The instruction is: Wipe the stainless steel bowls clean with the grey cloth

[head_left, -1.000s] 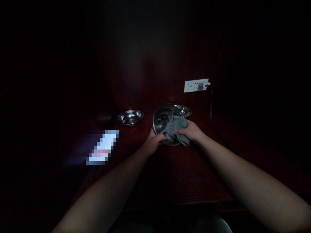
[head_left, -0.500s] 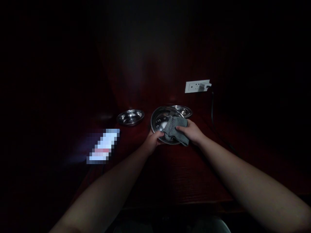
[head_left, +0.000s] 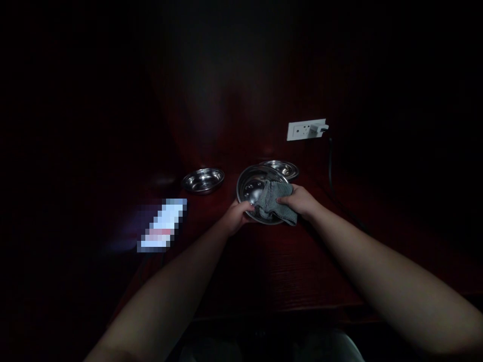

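A shiny metal bowl (head_left: 249,183) is tilted with its inside facing me. My left hand (head_left: 238,216) grips its lower left rim, thumb on the inner side and fingers underneath. In my right hand (head_left: 300,202) is a grey-green cloth (head_left: 277,198), pressed over the bowl's right side and rim; the thumb lies on top of it and the other fingers are hidden behind. Part of the cloth bunches inside the bowl, near my left thumb, and a corner hangs past the lower right rim.
Behind the bowl lies a shallow metal dish (head_left: 285,168), partly covered. Another metal bowl (head_left: 204,181) stands to the left on the dark red table (head_left: 279,276). A lit, blurred-out screen (head_left: 162,226) is nearer on the left. A wall socket (head_left: 306,129) has a plug and black cable (head_left: 330,166).
Both hands, with the bowl and cloth, have shifted very slightly to the right. The grips look the same, and the view has tilted a little.
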A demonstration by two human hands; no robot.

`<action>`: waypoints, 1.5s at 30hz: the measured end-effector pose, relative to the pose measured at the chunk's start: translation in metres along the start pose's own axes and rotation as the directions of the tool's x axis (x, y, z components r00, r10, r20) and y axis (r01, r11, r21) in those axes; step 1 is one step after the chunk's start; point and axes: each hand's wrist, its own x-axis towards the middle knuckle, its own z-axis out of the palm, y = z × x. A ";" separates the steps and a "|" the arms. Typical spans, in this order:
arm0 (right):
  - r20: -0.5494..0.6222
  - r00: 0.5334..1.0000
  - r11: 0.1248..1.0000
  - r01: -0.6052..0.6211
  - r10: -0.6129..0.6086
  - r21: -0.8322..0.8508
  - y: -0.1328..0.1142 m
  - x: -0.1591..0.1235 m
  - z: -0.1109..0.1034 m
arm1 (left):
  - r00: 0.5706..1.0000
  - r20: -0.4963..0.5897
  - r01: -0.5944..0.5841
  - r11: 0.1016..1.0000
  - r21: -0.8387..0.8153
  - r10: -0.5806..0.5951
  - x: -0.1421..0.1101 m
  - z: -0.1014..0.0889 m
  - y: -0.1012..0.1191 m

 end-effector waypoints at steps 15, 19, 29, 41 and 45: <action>-0.035 0.995 0.995 0.087 -0.088 -0.041 0.006 0.006 0.002 | 1.000 -0.021 -0.022 0.999 -0.030 0.021 0.000 0.001 -0.004; -0.052 0.993 0.992 0.101 -0.106 -0.080 0.001 0.002 0.003 | 0.988 -0.155 -0.021 0.995 -0.097 0.006 0.004 0.002 -0.005; -0.012 0.995 0.993 0.098 -0.099 -0.064 0.001 -0.001 0.006 | 0.990 -0.139 -0.023 0.987 -0.158 0.001 0.004 -0.002 -0.001; 0.001 0.996 0.992 0.089 -0.090 -0.091 0.000 -0.001 0.002 | 0.995 -0.061 0.072 0.989 -0.132 -0.080 0.003 -0.009 0.001; -0.031 0.995 0.986 0.087 -0.092 -0.144 -0.003 -0.002 0.002 | 0.997 -0.035 0.059 0.989 -0.139 -0.064 0.003 -0.011 0.000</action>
